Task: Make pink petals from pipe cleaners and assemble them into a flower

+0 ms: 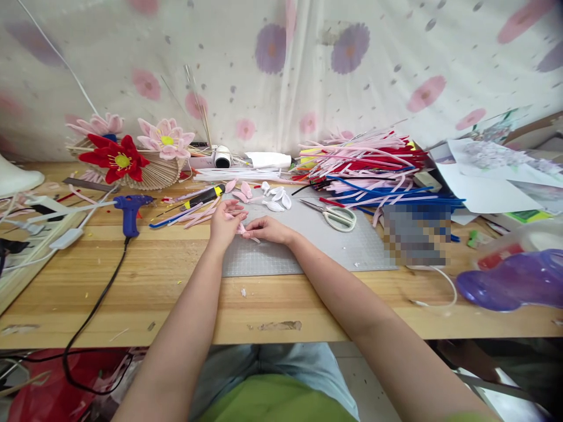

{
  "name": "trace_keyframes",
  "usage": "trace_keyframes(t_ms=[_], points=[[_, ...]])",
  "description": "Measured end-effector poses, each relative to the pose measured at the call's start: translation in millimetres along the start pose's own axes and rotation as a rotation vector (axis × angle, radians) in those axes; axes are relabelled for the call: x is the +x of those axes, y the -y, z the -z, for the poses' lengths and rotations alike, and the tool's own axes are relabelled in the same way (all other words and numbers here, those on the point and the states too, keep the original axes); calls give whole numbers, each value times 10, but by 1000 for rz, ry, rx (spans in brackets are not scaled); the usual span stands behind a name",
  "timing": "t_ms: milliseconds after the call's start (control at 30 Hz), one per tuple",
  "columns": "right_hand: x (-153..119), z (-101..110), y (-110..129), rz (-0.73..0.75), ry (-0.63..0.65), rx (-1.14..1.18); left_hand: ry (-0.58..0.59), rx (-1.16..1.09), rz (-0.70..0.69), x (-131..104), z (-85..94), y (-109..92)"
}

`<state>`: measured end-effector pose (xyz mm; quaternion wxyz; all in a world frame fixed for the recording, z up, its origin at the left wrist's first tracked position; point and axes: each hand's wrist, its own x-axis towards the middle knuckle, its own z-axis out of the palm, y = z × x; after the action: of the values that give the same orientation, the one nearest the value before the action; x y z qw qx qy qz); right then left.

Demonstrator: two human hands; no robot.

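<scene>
My left hand and my right hand meet over the left part of a grey cutting mat. Between their fingertips is a small pale pink pipe cleaner piece, partly hidden by the fingers; both hands pinch it. Just beyond them lie white pipe cleaner petals and a few pink petals. Scissors with pale green handles rest on the mat, to the right of my right hand. A yellow and black utility knife lies left of the petals.
A blue glue gun stands at left, its black cord hanging over the table edge. Finished fuzzy flowers sit at back left. Bundled pipe cleaners are heaped at back right. A purple bottle lies at far right.
</scene>
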<state>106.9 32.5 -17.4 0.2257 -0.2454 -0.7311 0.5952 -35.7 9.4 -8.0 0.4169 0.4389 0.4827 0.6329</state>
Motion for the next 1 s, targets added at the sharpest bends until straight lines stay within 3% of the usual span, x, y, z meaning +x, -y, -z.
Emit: trace_keyframes(t_ms=[100,200,333,433,567,833,1000], points=[[17,-37,-6,-14,-83,54,-100,-137,-1,19,-33,17],[15,-41,1,-25,-196,106,-158,-228,113,30,-21,29],[2,-23,18,-15,-172,147,-55,-80,206,7,3,41],[24,-26,-11,-40,-163,156,-46,-48,222,-18,-8,31],[68,-48,-74,-14,-234,146,-47,-104,275,-37,-38,-7],[88,-130,-35,278,-412,31,9,-434,362,-31,-104,24],[107,-121,-29,225,-470,4,-41,-433,386,-75,-164,22]])
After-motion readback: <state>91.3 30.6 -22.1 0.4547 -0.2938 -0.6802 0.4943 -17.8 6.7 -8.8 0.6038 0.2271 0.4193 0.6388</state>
